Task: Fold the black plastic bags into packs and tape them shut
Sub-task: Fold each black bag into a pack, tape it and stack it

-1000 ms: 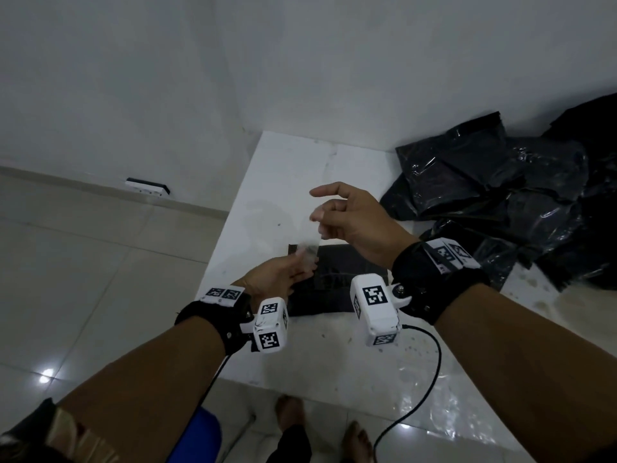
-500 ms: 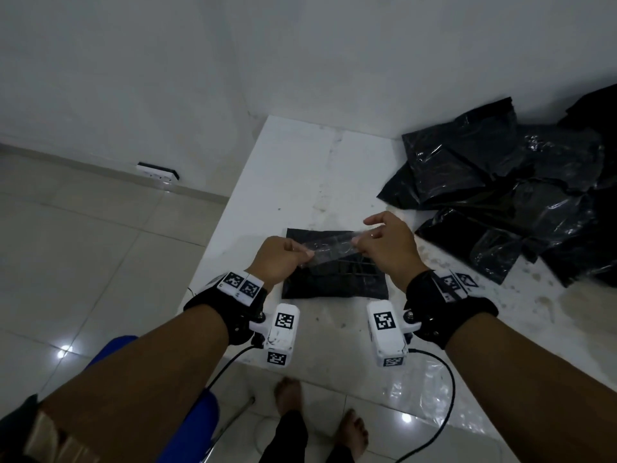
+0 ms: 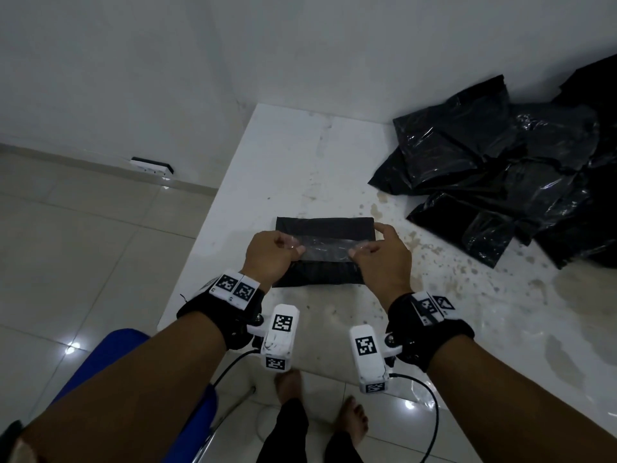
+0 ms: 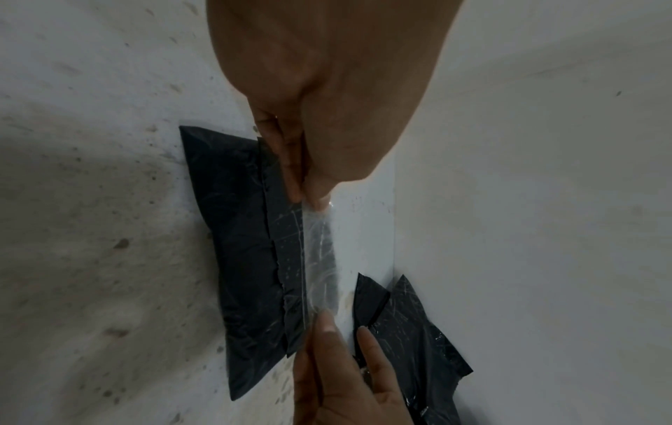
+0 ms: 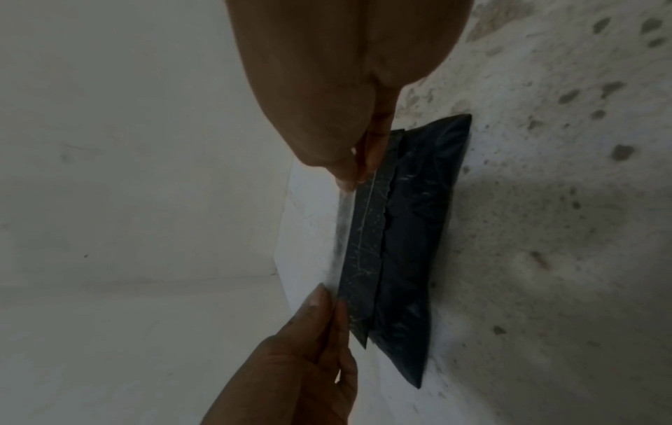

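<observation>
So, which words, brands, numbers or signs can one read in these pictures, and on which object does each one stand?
No readable word, brand or number in any view.
Wrist bands and wrist cameras: only black-and-white square code patterns, no letters.
Folded black pack, clear tape strip, pile of black bags: no print visible.
Wall socket: too small to tell.

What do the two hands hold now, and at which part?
A strip of clear tape, stretched over the folded black pack: the left hand pinches its left end, the right hand its right end.
</observation>
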Demonstrator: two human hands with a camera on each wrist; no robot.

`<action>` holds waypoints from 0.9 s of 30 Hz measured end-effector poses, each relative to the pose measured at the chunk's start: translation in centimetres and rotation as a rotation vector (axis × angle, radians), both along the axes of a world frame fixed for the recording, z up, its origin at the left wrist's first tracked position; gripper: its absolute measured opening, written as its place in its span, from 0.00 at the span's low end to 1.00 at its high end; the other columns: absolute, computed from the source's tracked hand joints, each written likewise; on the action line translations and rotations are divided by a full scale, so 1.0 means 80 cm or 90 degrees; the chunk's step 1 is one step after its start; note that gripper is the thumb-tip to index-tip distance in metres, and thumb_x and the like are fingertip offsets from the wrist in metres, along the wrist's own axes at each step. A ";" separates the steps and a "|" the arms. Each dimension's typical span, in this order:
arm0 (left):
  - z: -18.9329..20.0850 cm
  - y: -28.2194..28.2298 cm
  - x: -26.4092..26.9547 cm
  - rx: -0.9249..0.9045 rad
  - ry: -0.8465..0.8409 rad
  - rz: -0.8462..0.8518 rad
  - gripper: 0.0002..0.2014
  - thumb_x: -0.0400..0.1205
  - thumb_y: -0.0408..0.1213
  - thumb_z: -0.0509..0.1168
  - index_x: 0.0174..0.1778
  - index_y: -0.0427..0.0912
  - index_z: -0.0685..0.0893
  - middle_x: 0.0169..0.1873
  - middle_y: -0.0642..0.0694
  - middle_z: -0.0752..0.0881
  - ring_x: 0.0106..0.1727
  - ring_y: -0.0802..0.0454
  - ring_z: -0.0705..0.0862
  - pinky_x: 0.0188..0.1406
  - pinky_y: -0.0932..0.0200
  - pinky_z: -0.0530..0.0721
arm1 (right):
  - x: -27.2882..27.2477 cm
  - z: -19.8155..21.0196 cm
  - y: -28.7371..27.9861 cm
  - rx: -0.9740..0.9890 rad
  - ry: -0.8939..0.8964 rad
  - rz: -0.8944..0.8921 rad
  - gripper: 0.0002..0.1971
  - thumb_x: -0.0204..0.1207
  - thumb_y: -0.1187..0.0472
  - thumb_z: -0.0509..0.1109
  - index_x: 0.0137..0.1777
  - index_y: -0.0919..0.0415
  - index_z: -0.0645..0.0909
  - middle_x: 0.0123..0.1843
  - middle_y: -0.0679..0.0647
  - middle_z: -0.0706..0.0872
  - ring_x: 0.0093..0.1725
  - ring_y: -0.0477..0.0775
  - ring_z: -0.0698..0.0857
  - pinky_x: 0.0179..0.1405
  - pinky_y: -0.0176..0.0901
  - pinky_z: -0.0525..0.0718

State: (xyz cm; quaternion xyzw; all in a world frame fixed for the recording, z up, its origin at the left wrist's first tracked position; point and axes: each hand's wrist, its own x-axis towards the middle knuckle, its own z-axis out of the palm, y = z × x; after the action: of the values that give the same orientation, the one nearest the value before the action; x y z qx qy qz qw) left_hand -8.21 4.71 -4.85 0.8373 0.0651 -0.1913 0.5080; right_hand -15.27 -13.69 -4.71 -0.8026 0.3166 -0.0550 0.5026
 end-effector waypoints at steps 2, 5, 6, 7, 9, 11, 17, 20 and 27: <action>-0.003 0.001 0.000 0.011 -0.006 -0.003 0.06 0.74 0.33 0.78 0.44 0.37 0.89 0.41 0.40 0.90 0.48 0.41 0.89 0.60 0.40 0.86 | 0.000 0.002 -0.002 0.004 -0.002 -0.003 0.32 0.70 0.67 0.81 0.74 0.61 0.75 0.56 0.44 0.84 0.56 0.44 0.82 0.60 0.35 0.78; -0.005 -0.002 -0.001 0.024 -0.009 -0.003 0.05 0.74 0.33 0.77 0.37 0.43 0.88 0.41 0.40 0.90 0.48 0.41 0.89 0.59 0.40 0.86 | 0.005 0.002 -0.009 -0.037 0.060 0.004 0.20 0.71 0.63 0.81 0.62 0.66 0.85 0.52 0.49 0.82 0.55 0.46 0.79 0.56 0.35 0.75; -0.006 -0.004 -0.002 0.027 -0.009 0.000 0.07 0.74 0.32 0.77 0.35 0.45 0.87 0.41 0.40 0.90 0.49 0.41 0.89 0.59 0.41 0.86 | 0.007 0.000 -0.010 -0.040 0.076 0.000 0.15 0.71 0.62 0.82 0.55 0.66 0.88 0.49 0.49 0.84 0.53 0.48 0.82 0.57 0.37 0.79; -0.007 -0.005 -0.003 0.029 -0.007 0.003 0.08 0.74 0.32 0.77 0.34 0.46 0.86 0.41 0.41 0.90 0.49 0.41 0.89 0.59 0.42 0.86 | 0.010 -0.004 -0.012 -0.035 0.088 -0.004 0.09 0.70 0.61 0.82 0.47 0.65 0.89 0.46 0.49 0.87 0.51 0.50 0.86 0.58 0.41 0.83; -0.008 -0.007 -0.006 0.031 -0.003 0.001 0.06 0.75 0.33 0.77 0.35 0.42 0.87 0.39 0.43 0.89 0.48 0.42 0.88 0.58 0.46 0.86 | 0.013 -0.009 -0.011 -0.034 0.104 0.000 0.06 0.71 0.60 0.80 0.35 0.60 0.89 0.40 0.52 0.91 0.46 0.55 0.90 0.56 0.52 0.88; -0.010 -0.008 -0.009 0.042 -0.006 0.004 0.05 0.75 0.34 0.76 0.38 0.39 0.87 0.40 0.46 0.88 0.49 0.44 0.87 0.59 0.51 0.84 | 0.014 -0.012 -0.009 -0.067 0.123 0.014 0.08 0.74 0.59 0.77 0.33 0.57 0.87 0.38 0.50 0.89 0.45 0.53 0.88 0.54 0.51 0.87; -0.014 -0.007 -0.012 0.104 -0.016 0.033 0.11 0.74 0.38 0.78 0.44 0.46 0.81 0.48 0.44 0.89 0.52 0.48 0.86 0.58 0.54 0.83 | 0.006 -0.017 -0.005 -0.141 0.152 0.049 0.08 0.76 0.54 0.75 0.38 0.56 0.85 0.40 0.48 0.87 0.45 0.51 0.85 0.43 0.41 0.78; -0.014 -0.009 -0.013 0.124 -0.021 0.031 0.12 0.74 0.38 0.78 0.45 0.46 0.81 0.46 0.45 0.89 0.51 0.49 0.86 0.56 0.56 0.82 | 0.007 -0.020 -0.006 -0.148 0.165 0.053 0.09 0.77 0.54 0.75 0.38 0.56 0.85 0.40 0.49 0.87 0.45 0.51 0.85 0.43 0.40 0.77; -0.023 -0.012 -0.015 0.160 -0.042 0.018 0.11 0.73 0.38 0.78 0.43 0.44 0.82 0.42 0.47 0.89 0.49 0.49 0.87 0.49 0.61 0.80 | 0.011 -0.028 -0.004 -0.191 0.178 0.073 0.08 0.77 0.55 0.74 0.40 0.57 0.84 0.43 0.52 0.88 0.47 0.56 0.86 0.45 0.43 0.81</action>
State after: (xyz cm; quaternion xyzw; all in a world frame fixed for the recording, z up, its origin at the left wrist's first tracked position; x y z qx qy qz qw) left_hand -9.39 3.76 -6.71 0.8993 0.0831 -0.1467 0.4036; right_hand -14.35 -14.00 -6.97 -0.8850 0.3250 0.0392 0.3310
